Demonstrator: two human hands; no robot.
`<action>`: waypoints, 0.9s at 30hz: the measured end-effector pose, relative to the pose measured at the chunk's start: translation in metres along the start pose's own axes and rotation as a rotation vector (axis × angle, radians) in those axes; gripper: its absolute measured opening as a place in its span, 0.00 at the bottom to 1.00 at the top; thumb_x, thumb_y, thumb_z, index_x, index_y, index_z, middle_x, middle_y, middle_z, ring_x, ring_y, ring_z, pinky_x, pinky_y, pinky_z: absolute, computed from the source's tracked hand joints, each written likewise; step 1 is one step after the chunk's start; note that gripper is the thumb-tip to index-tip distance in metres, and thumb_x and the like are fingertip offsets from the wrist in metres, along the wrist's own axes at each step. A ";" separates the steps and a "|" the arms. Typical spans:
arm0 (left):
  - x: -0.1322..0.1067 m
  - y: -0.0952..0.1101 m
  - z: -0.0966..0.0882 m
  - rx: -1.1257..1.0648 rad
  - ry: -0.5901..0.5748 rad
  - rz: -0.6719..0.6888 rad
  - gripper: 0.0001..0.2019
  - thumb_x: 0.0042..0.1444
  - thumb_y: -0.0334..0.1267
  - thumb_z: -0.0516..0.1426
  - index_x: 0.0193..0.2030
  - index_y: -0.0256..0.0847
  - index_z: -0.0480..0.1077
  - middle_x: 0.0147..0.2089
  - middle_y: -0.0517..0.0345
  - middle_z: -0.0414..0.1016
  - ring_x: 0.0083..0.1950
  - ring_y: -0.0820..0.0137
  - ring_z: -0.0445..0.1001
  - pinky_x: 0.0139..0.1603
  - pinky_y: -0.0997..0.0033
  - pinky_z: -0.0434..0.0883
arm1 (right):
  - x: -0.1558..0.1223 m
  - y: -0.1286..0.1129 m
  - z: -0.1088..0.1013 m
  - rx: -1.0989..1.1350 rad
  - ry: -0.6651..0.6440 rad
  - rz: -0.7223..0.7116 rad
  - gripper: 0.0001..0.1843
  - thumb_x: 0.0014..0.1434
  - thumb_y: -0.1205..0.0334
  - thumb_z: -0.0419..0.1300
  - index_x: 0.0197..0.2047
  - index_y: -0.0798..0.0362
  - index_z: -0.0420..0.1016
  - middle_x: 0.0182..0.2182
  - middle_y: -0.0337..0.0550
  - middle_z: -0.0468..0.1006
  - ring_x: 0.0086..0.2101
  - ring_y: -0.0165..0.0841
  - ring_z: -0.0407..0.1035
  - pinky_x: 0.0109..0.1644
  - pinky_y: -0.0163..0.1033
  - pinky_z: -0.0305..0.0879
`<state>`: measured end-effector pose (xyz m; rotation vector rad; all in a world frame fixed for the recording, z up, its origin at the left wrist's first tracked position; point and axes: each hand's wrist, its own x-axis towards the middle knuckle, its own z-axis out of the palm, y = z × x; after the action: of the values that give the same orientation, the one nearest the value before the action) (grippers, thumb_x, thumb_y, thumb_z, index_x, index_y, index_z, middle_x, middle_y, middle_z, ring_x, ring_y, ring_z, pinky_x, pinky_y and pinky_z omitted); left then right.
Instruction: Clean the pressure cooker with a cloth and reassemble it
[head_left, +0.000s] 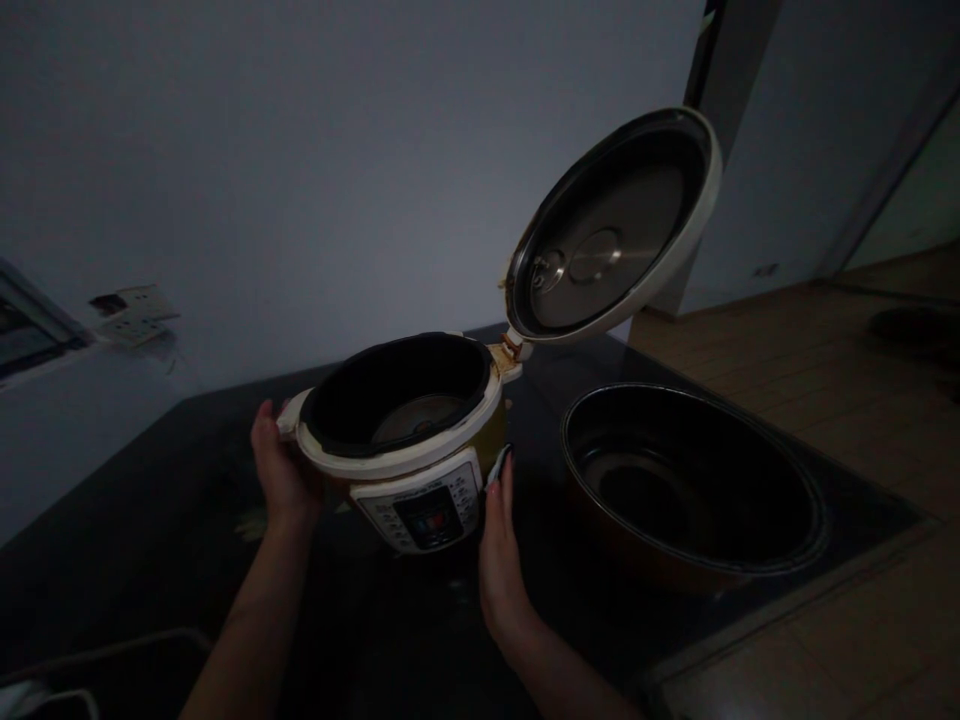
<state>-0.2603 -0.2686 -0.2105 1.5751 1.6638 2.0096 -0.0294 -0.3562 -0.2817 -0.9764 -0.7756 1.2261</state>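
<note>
A white and gold electric rice cooker [405, 455] sits on a dark table [187, 500], slightly tilted. Its hinged lid [611, 230] stands open to the upper right, and the cooker body holds no inner pot. My left hand [279, 470] grips the cooker's left side below the rim. My right hand [499, 545] presses flat against its right side beside the control panel [426, 512], fingers stretched upward. The dark inner pot [690, 485] rests on the table to the right, apart from the cooker.
A pale wall stands behind the table, with a wall socket plate [135, 315] at the left. Wooden floor [825, 350] lies to the right past the table's edge. A white cable or frame [52, 690] shows at the bottom left.
</note>
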 end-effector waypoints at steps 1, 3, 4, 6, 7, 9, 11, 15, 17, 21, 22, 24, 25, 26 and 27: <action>0.000 0.002 -0.001 -0.020 0.052 -0.016 0.24 0.68 0.51 0.40 0.65 0.39 0.51 0.64 0.42 0.66 0.58 0.61 0.73 0.51 0.60 0.75 | -0.008 0.001 0.002 -0.006 -0.012 0.005 0.45 0.62 0.33 0.48 0.74 0.42 0.38 0.73 0.31 0.33 0.71 0.34 0.29 0.73 0.49 0.30; 0.000 0.011 -0.003 -0.073 0.161 -0.040 0.23 0.67 0.46 0.44 0.64 0.35 0.52 0.67 0.36 0.60 0.64 0.59 0.67 0.57 0.56 0.71 | -0.022 0.003 0.005 -0.021 -0.023 0.002 0.44 0.62 0.33 0.48 0.74 0.42 0.39 0.73 0.30 0.32 0.71 0.34 0.28 0.73 0.49 0.28; 0.000 0.018 -0.004 -0.086 0.200 -0.031 0.23 0.66 0.43 0.47 0.63 0.34 0.54 0.68 0.35 0.59 0.66 0.58 0.64 0.61 0.55 0.68 | -0.026 0.004 0.006 -0.029 -0.021 -0.008 0.43 0.63 0.34 0.48 0.74 0.42 0.41 0.73 0.31 0.33 0.71 0.34 0.28 0.73 0.49 0.28; -0.005 0.038 -0.007 -0.079 0.261 0.072 0.21 0.63 0.38 0.51 0.60 0.31 0.58 0.67 0.37 0.61 0.68 0.60 0.62 0.66 0.53 0.62 | -0.027 0.005 0.006 -0.045 -0.008 -0.037 0.43 0.63 0.34 0.49 0.74 0.43 0.43 0.73 0.32 0.34 0.71 0.35 0.28 0.73 0.50 0.28; -0.009 0.049 -0.008 -0.061 0.274 0.157 0.19 0.62 0.36 0.53 0.58 0.32 0.61 0.64 0.40 0.65 0.66 0.61 0.64 0.67 0.54 0.60 | -0.025 0.006 0.005 -0.052 -0.002 -0.049 0.42 0.63 0.34 0.49 0.74 0.43 0.44 0.73 0.33 0.35 0.71 0.35 0.29 0.73 0.50 0.28; -0.019 0.075 -0.010 0.069 0.222 0.494 0.14 0.60 0.33 0.56 0.52 0.33 0.68 0.56 0.45 0.72 0.60 0.60 0.69 0.66 0.49 0.62 | -0.014 0.007 0.002 -0.055 0.001 -0.069 0.42 0.64 0.35 0.48 0.74 0.44 0.43 0.73 0.33 0.36 0.71 0.34 0.30 0.73 0.49 0.29; -0.033 0.100 -0.008 0.220 0.052 0.758 0.11 0.60 0.30 0.55 0.49 0.39 0.70 0.50 0.52 0.75 0.56 0.62 0.72 0.67 0.44 0.60 | 0.000 0.010 -0.002 -0.040 0.007 -0.084 0.41 0.64 0.36 0.48 0.74 0.44 0.43 0.73 0.33 0.36 0.71 0.34 0.32 0.73 0.48 0.31; -0.057 0.137 0.004 0.385 -0.313 0.817 0.14 0.61 0.28 0.54 0.52 0.43 0.70 0.54 0.51 0.73 0.57 0.62 0.71 0.68 0.45 0.60 | 0.028 0.019 -0.008 0.023 0.069 -0.099 0.39 0.64 0.39 0.50 0.73 0.42 0.47 0.73 0.35 0.44 0.71 0.36 0.39 0.72 0.49 0.39; -0.064 0.146 0.014 0.413 -0.367 0.751 0.13 0.62 0.29 0.53 0.52 0.42 0.70 0.54 0.50 0.73 0.57 0.61 0.71 0.63 0.51 0.65 | 0.039 0.020 -0.009 0.047 0.079 -0.099 0.38 0.64 0.39 0.50 0.73 0.42 0.48 0.72 0.36 0.47 0.70 0.36 0.42 0.72 0.49 0.42; -0.069 0.151 0.034 0.497 -0.401 0.695 0.11 0.64 0.33 0.53 0.52 0.41 0.71 0.52 0.49 0.75 0.54 0.61 0.72 0.54 0.57 0.69 | 0.059 0.009 -0.009 0.077 0.045 -0.104 0.39 0.64 0.38 0.48 0.73 0.45 0.48 0.72 0.38 0.46 0.70 0.35 0.44 0.71 0.47 0.44; -0.069 0.151 0.038 0.524 -0.411 0.690 0.11 0.64 0.34 0.53 0.52 0.41 0.71 0.51 0.49 0.75 0.53 0.60 0.72 0.53 0.57 0.69 | 0.063 0.004 -0.008 0.080 0.038 -0.107 0.40 0.64 0.38 0.47 0.73 0.46 0.47 0.72 0.40 0.46 0.70 0.35 0.44 0.71 0.47 0.44; -0.068 0.152 0.045 0.578 -0.436 0.668 0.11 0.63 0.36 0.55 0.51 0.41 0.72 0.49 0.50 0.77 0.50 0.60 0.74 0.51 0.58 0.70 | 0.069 -0.006 -0.007 0.085 0.029 -0.122 0.41 0.63 0.38 0.48 0.73 0.49 0.48 0.72 0.42 0.46 0.70 0.35 0.44 0.72 0.47 0.42; -0.067 0.153 0.047 0.602 -0.447 0.657 0.12 0.63 0.36 0.55 0.51 0.41 0.72 0.48 0.51 0.77 0.49 0.61 0.74 0.49 0.59 0.70 | 0.071 -0.010 -0.006 0.085 0.024 -0.135 0.42 0.63 0.38 0.49 0.73 0.50 0.49 0.72 0.43 0.46 0.70 0.35 0.43 0.72 0.47 0.41; -0.066 0.155 0.049 0.621 -0.454 0.649 0.12 0.62 0.37 0.56 0.51 0.40 0.72 0.46 0.51 0.78 0.48 0.61 0.75 0.48 0.59 0.70 | 0.072 -0.014 -0.005 0.082 0.020 -0.150 0.42 0.62 0.38 0.49 0.73 0.51 0.49 0.72 0.43 0.46 0.70 0.35 0.43 0.72 0.46 0.40; -0.065 0.156 0.051 0.636 -0.455 0.649 0.12 0.62 0.37 0.57 0.51 0.40 0.73 0.45 0.52 0.78 0.46 0.61 0.75 0.47 0.60 0.70 | 0.072 -0.018 -0.004 0.078 0.013 -0.165 0.42 0.62 0.38 0.49 0.73 0.50 0.50 0.72 0.42 0.46 0.70 0.34 0.42 0.72 0.46 0.39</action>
<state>-0.1147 -0.3379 -0.1381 2.8196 1.8349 1.1282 -0.0052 -0.2867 -0.2687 -0.8390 -0.7767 1.0983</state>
